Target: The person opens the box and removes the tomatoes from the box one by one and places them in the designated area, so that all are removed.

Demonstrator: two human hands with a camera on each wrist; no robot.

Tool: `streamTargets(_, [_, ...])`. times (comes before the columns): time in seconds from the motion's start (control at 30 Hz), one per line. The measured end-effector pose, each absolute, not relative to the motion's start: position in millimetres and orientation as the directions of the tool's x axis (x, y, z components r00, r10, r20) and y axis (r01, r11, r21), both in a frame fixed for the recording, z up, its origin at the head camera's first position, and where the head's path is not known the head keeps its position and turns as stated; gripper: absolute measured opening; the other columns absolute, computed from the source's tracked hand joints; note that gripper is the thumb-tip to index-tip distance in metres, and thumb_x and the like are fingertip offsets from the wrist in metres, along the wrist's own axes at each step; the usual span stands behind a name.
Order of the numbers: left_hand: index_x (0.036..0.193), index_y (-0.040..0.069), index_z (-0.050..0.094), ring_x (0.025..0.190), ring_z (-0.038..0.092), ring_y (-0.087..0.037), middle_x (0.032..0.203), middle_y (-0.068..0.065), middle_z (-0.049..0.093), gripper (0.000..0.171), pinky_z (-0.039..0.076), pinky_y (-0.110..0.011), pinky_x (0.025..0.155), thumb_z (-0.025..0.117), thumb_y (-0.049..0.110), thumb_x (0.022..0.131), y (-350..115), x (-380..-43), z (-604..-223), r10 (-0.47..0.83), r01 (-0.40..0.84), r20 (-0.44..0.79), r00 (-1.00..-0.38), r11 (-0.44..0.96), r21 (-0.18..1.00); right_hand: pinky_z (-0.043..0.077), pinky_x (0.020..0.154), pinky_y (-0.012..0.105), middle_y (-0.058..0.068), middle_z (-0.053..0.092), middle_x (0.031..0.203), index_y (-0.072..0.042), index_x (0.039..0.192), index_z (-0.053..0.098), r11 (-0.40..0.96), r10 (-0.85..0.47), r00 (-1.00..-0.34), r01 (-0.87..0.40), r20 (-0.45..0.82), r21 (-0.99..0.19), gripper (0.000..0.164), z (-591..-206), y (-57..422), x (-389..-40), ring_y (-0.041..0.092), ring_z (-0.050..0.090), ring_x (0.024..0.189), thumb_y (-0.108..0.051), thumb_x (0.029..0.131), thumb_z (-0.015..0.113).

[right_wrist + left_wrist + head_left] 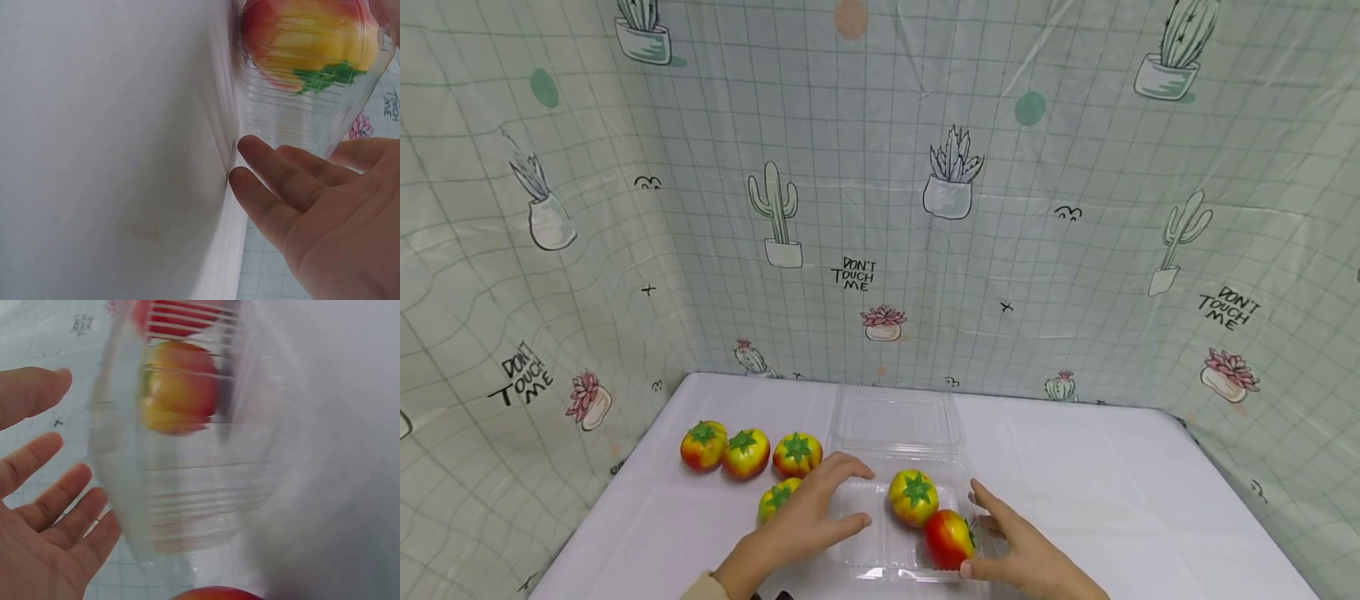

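A clear plastic clamshell box lies on the table with its lid folded back to the far side. Inside sit two glossy, persimmon-like fruits: a yellow one with its green leafy top up, and a redder one tipped sideways at the near right corner. My left hand hovers over the box's left side, thumb and fingers spread around nothing. At the right wall, my right hand has its thumb by the near corner and straight fingers along the outside, fingertips low by the wall.
Left of the box stand several more such fruits: a row with one yellow-red fruit at its far left, and another fruit partly behind my left hand. White cloth covers the table. A cactus-print curtain encloses the back and sides.
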State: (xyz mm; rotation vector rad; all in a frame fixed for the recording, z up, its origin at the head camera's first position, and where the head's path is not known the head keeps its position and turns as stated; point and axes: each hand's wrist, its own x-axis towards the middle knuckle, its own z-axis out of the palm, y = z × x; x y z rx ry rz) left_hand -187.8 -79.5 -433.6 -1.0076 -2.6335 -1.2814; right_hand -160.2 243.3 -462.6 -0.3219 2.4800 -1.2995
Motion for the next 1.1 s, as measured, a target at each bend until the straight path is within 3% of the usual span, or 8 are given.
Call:
streamTargets(0.2, [0.122,0.024,0.055,0.117,0.05,-0.013,0.125,0.009,0.05,0.042,0.043,-0.039,0.101,0.073,0.025,0.084,-69,-195,-416,0.594,0.601,0.273,-0.757,0.468,0.648,0.047,0.088,0.061,0.02,0.03,0.151,-0.014,0.154,0.016,0.568,-0.341,-0.925,-0.06,-0.168,-0.821,0.101,-463,244,-161,0.044,0.041,0.127,-0.043,0.076,0.075])
streamTargets(0.43, [0.126,0.027,0.054,0.12,0.049,-0.015,0.128,0.01,0.048,0.045,0.043,-0.039,0.101,0.072,0.03,0.085,-56,-204,-404,0.656,0.608,0.17,-0.735,0.528,0.593,0.047,0.086,0.061,0.022,0.03,0.15,-0.013,0.154,0.016,0.575,-0.332,-0.926,-0.047,-0.181,-0.817,0.103,-463,241,-162,0.045,0.042,0.126,-0.044,0.076,0.075])
streamTargets(0.73, [0.127,0.026,0.056,0.12,0.047,-0.014,0.126,0.008,0.05,0.047,0.041,-0.035,0.104,0.074,0.022,0.084,-43,-222,-402,0.716,0.625,0.106,-0.69,0.516,0.586,0.046,0.087,0.062,0.022,0.031,0.15,-0.012,0.154,0.015,0.586,-0.34,-0.924,-0.062,-0.176,-0.808,0.103,-462,241,-162,0.045,0.043,0.125,-0.044,0.076,0.076])
streamTargets(1.1, [0.127,0.03,0.057,0.116,0.05,-0.014,0.123,0.006,0.051,0.05,0.042,-0.033,0.102,0.077,0.027,0.082,-25,-236,-405,0.749,0.623,-0.028,-0.662,0.571,0.534,0.046,0.088,0.062,0.022,0.03,0.15,-0.012,0.154,0.015,0.578,-0.343,-0.923,-0.059,-0.177,-0.814,0.103,-463,242,-161,0.044,0.043,0.125,-0.044,0.077,0.076])
